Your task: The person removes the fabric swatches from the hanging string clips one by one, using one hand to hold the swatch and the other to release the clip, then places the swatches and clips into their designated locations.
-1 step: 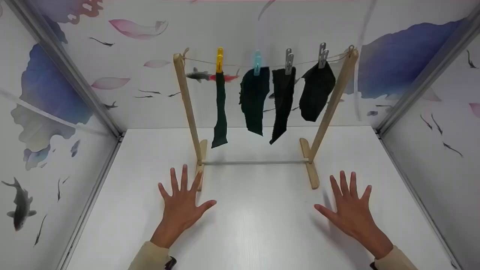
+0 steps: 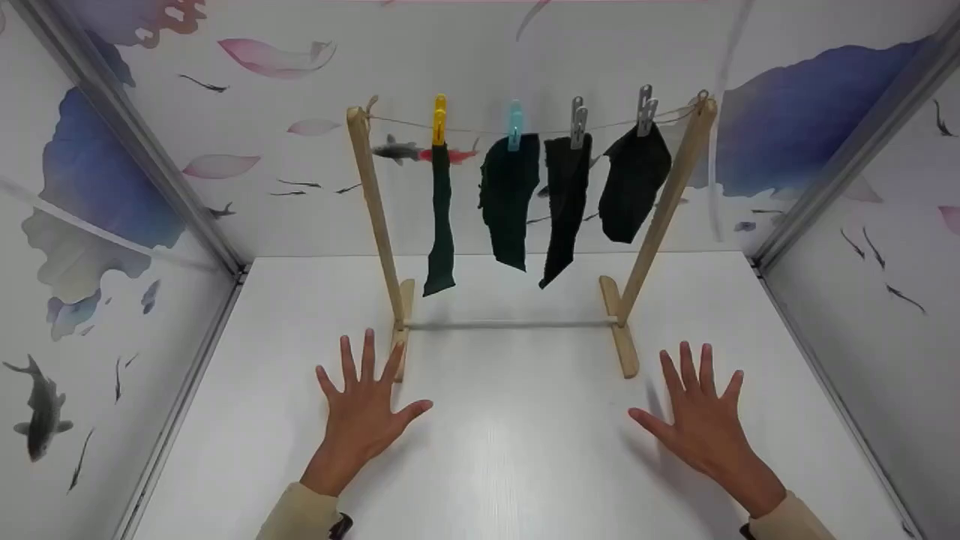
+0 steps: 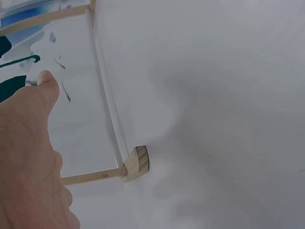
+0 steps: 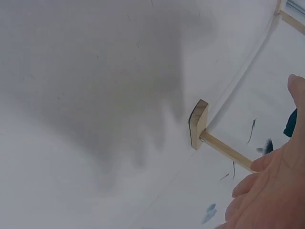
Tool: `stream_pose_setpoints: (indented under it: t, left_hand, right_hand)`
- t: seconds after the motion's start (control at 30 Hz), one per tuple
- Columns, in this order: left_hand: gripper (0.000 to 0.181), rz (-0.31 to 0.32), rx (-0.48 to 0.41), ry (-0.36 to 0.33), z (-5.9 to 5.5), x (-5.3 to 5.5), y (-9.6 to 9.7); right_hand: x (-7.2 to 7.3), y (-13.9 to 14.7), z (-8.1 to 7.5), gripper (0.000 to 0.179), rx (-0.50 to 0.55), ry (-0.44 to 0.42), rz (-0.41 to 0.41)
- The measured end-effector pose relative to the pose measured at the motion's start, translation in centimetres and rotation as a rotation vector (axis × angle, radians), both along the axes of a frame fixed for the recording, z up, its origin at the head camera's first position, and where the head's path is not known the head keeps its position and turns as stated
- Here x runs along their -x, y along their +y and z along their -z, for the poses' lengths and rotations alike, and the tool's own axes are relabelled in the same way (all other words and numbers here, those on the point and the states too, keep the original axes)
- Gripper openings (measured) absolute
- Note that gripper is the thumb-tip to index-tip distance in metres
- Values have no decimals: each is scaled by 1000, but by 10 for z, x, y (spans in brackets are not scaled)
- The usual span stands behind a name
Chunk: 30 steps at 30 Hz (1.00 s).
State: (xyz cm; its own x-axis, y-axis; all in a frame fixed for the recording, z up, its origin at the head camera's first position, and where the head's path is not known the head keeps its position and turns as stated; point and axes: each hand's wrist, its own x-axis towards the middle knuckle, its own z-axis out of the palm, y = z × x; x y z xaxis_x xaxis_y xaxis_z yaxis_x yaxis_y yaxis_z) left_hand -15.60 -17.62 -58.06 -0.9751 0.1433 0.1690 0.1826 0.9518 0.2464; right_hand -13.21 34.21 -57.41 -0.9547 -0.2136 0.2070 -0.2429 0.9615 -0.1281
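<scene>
My left hand (image 2: 364, 416) hovers with spread fingers in front of the left foot of a small wooden drying rack (image 2: 380, 225), its index fingertip overlapping that foot in the head view. To the right of the rack, my right hand (image 2: 705, 427) is likewise spread, and it holds nothing. Dark cloth pieces hang from the rack's string: a narrow green strip (image 2: 441, 225) under a yellow clothespin (image 2: 439, 120), a wider green piece (image 2: 510, 202) under a light blue clothespin (image 2: 515, 126), and two blackish pieces (image 2: 566, 210) under grey clothespins (image 2: 578, 126).
A pale crossbar (image 2: 510, 325) joins the rack's feet on the white table (image 2: 495, 450). Walls painted with fish and petals (image 2: 277, 58) enclose the back and both sides. In the wrist views, wooden feet (image 3: 137, 164) of the rack stand beyond each hand.
</scene>
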Motion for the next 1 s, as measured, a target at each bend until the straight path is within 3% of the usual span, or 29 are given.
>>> stream_pose_setpoints:
  t: [0.73, 1.0]
  left_hand:
    - [105, 14, -14, -6, -2, 1, 1]
    - [105, 38, -23, 0, -4, 1, 4]
  right_hand:
    - [6, 6, -11, 109, 87, -21, 23]
    - [7, 6, -18, 103, 182, -15, 30]
